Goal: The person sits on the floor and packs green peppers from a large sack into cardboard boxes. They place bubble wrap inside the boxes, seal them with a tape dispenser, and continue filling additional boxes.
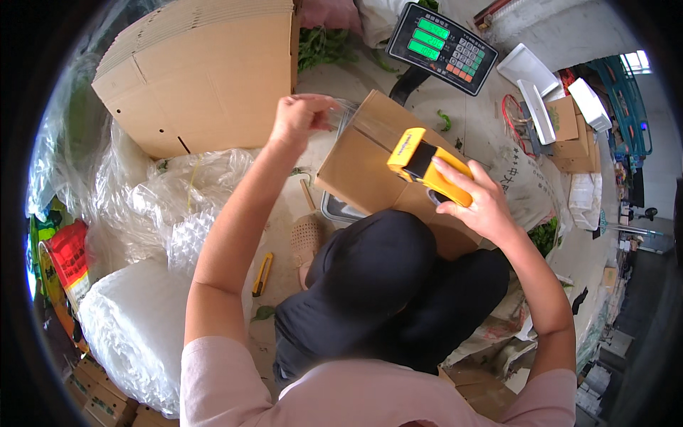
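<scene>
My right hand is closed around a yellow tape dispenser, tilted above a cardboard box. To the left, my left hand is raised beside the box's far left corner, fingers bent together at a strip of clear film or tape; how it is gripped is hard to tell. The box lies tilted in front of my knees, partly over a metal tray or scale platform. Behind it stands a digital scale display with lit green readouts.
Flattened cardboard boxes stand at the upper left. Clear plastic film and a bubble-wrap roll lie left. A yellow utility knife is on the floor near my foot. A woven sack and white foam trays are at right.
</scene>
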The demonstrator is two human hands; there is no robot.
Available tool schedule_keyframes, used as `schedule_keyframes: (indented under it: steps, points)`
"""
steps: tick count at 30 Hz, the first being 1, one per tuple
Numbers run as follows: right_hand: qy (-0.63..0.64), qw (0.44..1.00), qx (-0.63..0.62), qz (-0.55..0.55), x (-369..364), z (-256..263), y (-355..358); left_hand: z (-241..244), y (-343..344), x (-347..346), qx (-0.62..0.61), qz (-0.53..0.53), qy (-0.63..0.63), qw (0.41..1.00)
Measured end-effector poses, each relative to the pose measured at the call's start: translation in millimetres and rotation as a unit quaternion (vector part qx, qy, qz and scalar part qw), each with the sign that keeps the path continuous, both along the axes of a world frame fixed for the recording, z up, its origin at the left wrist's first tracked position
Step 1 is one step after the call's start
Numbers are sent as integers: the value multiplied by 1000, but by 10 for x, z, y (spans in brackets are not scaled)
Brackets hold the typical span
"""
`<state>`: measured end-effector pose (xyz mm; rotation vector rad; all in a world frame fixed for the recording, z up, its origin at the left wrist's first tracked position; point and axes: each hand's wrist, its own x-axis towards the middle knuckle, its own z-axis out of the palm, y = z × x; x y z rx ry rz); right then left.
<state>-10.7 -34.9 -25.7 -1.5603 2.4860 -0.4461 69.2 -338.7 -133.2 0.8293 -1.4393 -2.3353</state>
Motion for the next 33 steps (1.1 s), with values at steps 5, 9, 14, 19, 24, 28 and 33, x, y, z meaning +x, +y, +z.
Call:
schedule_keyframes:
  steps: [5,9,14,19,24,28,33]
  points:
    - [16,996,91,3,-39,22,-274,-205,-304,-5,12,11,-19,1000]
    - [12,995,103,13,-26,1,-507,-315,-570,92,13,26,16,999]
    - [8,997,71,22,-48,-68,-596,-512,-612,73,15,19,21,999]
    - [36,996,70,31,-40,-98,-607,-1260,-218,40,64,51,-13,997]
    - [31,997,63,36,-57,-89,-623,-1350,89,8,93,79,-19,992]
    - [30,997,69,28,-65,-66,-621,-708,-471,66,23,84,82,993]
    - [34,997,57,37,-69,-62,-642,-302,-623,116,6,36,79,996]
